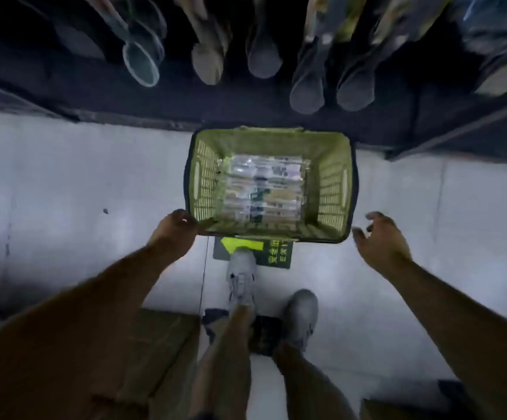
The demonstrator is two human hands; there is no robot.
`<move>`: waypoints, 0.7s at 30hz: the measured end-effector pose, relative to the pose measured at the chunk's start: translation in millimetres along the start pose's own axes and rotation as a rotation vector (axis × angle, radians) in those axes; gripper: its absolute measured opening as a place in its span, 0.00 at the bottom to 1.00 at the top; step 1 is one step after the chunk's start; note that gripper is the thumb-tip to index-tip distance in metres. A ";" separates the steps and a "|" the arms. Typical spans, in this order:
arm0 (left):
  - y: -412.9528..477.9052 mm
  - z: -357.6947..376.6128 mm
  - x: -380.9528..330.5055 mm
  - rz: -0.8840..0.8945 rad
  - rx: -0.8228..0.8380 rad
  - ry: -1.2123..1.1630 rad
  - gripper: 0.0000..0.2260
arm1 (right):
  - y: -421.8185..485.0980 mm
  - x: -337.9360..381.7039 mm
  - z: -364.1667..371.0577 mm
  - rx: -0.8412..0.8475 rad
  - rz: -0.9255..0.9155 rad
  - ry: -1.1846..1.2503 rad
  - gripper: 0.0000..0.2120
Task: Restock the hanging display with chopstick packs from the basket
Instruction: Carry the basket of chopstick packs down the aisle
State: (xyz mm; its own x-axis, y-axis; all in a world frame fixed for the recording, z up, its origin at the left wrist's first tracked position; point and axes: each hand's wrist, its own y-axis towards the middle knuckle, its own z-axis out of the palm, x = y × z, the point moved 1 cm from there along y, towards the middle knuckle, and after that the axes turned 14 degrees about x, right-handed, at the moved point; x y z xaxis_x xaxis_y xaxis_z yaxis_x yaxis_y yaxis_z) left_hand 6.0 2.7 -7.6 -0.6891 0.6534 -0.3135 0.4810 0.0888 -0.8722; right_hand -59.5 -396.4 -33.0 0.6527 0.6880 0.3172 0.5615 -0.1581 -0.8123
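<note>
A green plastic basket (334, 183) stands on the pale tiled floor in front of the display. Several clear chopstick packs (264, 189) lie flat in its bottom. My left hand (175, 230) grips the basket's near left corner. My right hand (379, 237) hovers just off the near right corner, fingers loosely spread, holding nothing. Above the basket hangs the display (264, 50) with spoons and ladles dangling from dark hooks, all blurred.
A dark shelf base (155, 116) runs along the floor behind the basket. A green exit sticker (276, 254) lies on the floor under my front shoe (241, 277). Cardboard boxes (161, 344) sit at the lower left and lower right.
</note>
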 end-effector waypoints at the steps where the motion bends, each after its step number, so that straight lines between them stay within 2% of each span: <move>1: 23.9 6.0 5.7 0.009 -0.018 0.116 0.09 | 21.2 -4.3 9.8 -0.023 0.023 0.003 0.27; 4: 76.1 14.5 13.3 -0.007 -0.191 0.195 0.20 | 71.3 -9.6 28.6 -0.107 0.057 0.079 0.31; 7: 119.2 18.4 30.7 -0.017 -0.289 0.193 0.24 | 106.5 -17.0 47.6 -0.205 0.002 0.179 0.26; 10: 149.4 18.7 34.2 0.023 -0.280 0.150 0.17 | 130.9 -19.7 53.6 -0.292 -0.018 0.276 0.22; 12: 165.3 16.1 36.0 0.053 -0.275 0.008 0.10 | 141.8 -20.6 54.2 -0.332 -0.045 0.286 0.21; 16: 183.9 2.6 36.0 0.054 -0.193 -0.341 0.09 | 155.9 -18.3 49.5 -0.404 -0.054 0.274 0.17; 21: 173.1 -1.9 32.6 0.095 -0.185 -0.357 0.09 | 143.9 -15.1 37.6 -0.459 -0.032 0.251 0.10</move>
State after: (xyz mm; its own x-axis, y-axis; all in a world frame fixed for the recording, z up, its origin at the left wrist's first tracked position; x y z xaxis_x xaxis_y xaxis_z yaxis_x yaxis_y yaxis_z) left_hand 67.8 40.8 -168.1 -0.7661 0.3661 -0.5283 0.6183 0.1952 -0.7613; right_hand -7.7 -403.0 -173.0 0.7016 0.5155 0.4920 0.7117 -0.4729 -0.5195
